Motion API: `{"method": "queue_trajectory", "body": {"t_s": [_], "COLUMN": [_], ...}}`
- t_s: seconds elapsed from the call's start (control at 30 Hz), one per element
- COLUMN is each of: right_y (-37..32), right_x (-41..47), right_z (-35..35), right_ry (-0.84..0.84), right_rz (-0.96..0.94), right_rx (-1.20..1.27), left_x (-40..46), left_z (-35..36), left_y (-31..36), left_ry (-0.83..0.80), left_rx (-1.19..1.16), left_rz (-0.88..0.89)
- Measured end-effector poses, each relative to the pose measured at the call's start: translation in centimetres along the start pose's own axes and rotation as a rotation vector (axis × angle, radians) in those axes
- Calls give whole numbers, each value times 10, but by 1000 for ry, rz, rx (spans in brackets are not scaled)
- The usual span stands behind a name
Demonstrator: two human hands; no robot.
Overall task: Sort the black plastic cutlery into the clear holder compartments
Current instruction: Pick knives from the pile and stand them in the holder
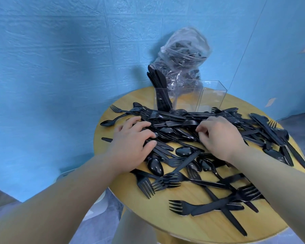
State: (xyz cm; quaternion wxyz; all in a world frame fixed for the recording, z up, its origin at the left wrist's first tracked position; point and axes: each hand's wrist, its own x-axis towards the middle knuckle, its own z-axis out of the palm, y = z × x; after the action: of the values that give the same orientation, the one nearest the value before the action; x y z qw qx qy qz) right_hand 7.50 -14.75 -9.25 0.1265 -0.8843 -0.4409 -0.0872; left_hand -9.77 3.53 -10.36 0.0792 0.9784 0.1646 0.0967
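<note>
A heap of black plastic forks, knives and spoons covers the round wooden table. The clear holder stands at the table's far edge; its left compartment holds several upright black knives, the other compartments look bare. My left hand lies on the left side of the heap with fingers spread over the cutlery. My right hand is at the heap's middle, its fingers curled down into the pieces; whether it pinches one is hidden.
A crumpled clear plastic bag with more black cutlery leans against the blue wall behind the holder. Forks and knives lie loose near the table's front edge. Grey tiled floor shows below the table.
</note>
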Motion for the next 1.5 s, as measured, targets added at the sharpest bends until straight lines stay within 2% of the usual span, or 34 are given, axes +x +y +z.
{"method": "queue_trajectory", "body": {"t_s": [0.13, 0.37, 0.5, 0.6, 0.73, 0.93, 1.27, 1.5], "right_y": [8, 22, 27, 24, 14, 9, 19, 19], "right_x": [-3, -10, -13, -12, -8, -10, -29, -44], "right_z": [0, -7, -14, -13, -9, -13, -36, -50], "right_ry": [62, 107, -49, -185, -274, -224, -83, -34], "right_rz": [-5, -12, -26, 22, 59, 80, 16, 6], "right_rx": [107, 131, 95, -51, -197, -124, 11, 164], "left_x": [12, 26, 28, 30, 33, 32, 25, 21], "left_z": [3, 11, 7, 9, 16, 13, -8, -24], "left_y": [21, 40, 38, 42, 54, 47, 48, 58], "left_ry": [-29, -152, -91, -23, -106, -168, 6, 44], "left_rx": [40, 106, 72, 49, 68, 109, 91, -25], "left_rz": [59, 125, 76, 75, 166, 130, 47, 61]}}
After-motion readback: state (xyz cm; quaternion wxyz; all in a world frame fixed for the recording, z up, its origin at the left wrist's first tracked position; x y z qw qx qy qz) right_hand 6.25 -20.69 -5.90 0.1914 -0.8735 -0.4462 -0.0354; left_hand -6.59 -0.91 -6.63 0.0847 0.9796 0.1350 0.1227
